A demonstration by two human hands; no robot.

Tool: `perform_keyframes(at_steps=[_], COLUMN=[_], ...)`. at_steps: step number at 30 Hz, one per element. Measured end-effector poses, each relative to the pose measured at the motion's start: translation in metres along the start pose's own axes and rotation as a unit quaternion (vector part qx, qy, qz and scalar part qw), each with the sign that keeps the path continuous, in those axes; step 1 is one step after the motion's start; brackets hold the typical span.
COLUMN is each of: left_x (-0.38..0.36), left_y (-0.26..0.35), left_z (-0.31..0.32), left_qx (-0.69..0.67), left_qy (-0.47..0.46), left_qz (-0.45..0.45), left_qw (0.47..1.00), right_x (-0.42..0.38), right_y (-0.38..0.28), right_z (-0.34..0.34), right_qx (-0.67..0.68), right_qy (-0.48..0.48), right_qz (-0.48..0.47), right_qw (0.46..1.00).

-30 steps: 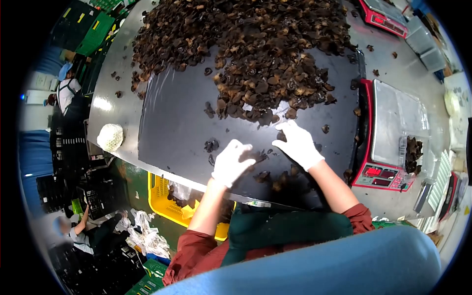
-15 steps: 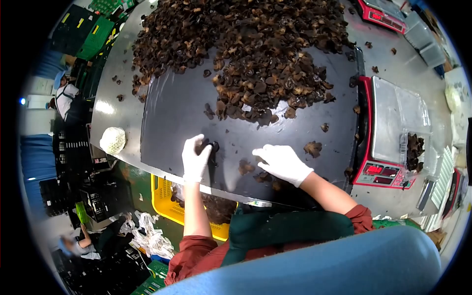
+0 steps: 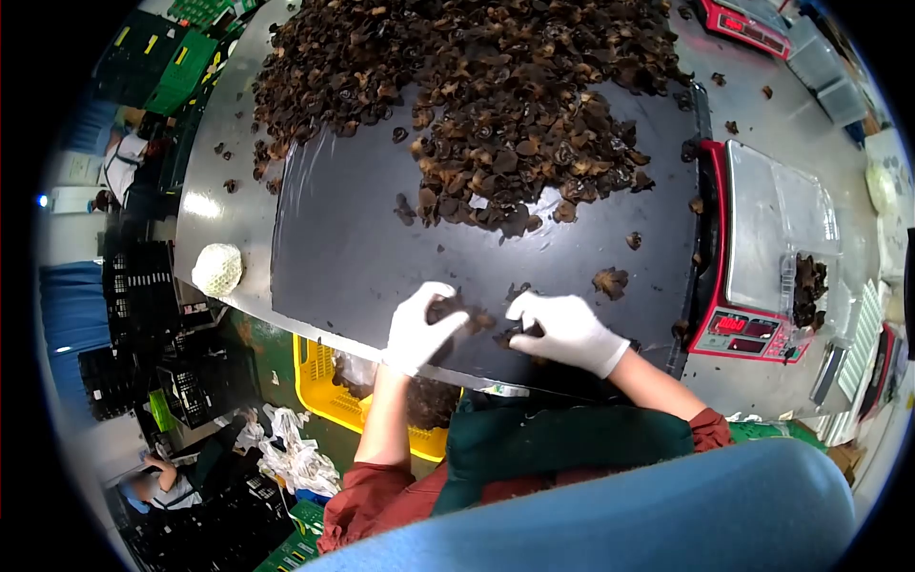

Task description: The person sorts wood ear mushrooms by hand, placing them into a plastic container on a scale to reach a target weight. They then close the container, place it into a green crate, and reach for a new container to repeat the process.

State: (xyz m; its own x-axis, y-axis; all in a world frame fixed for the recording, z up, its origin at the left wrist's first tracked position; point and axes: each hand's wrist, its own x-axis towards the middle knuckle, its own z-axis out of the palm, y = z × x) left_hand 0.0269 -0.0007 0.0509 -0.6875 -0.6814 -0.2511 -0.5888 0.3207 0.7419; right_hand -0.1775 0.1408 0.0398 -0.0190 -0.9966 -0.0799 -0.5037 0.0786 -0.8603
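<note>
Left hand and right hand half-curled at dark fungus pieces on black mat; firm grip unclear. Fungus heap beyond both.

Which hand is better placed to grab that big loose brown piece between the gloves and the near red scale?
Probably the right hand: it is nearer the brown piece, while the left hand would have to reach past the right.
</note>
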Motion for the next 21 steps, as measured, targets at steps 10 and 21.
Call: perform_keyframes(at_steps=[10,21], left_x=[-0.018,-0.025], left_y=[-0.021,0.023], left_z=[0.039,0.054], left_qx=[0.137,0.008], left_qy=[0.035,-0.055], left_qz=[0.084,0.081], left_qw=[0.986,0.995], right_x=[-0.01,-0.064], right_y=[0.032,0.028], right_z=[-0.016,-0.021], right_qx=[0.087,-0.093], right_qy=[0.15,0.12], right_qz=[0.015,0.035], right_qw=[0.985,0.988])
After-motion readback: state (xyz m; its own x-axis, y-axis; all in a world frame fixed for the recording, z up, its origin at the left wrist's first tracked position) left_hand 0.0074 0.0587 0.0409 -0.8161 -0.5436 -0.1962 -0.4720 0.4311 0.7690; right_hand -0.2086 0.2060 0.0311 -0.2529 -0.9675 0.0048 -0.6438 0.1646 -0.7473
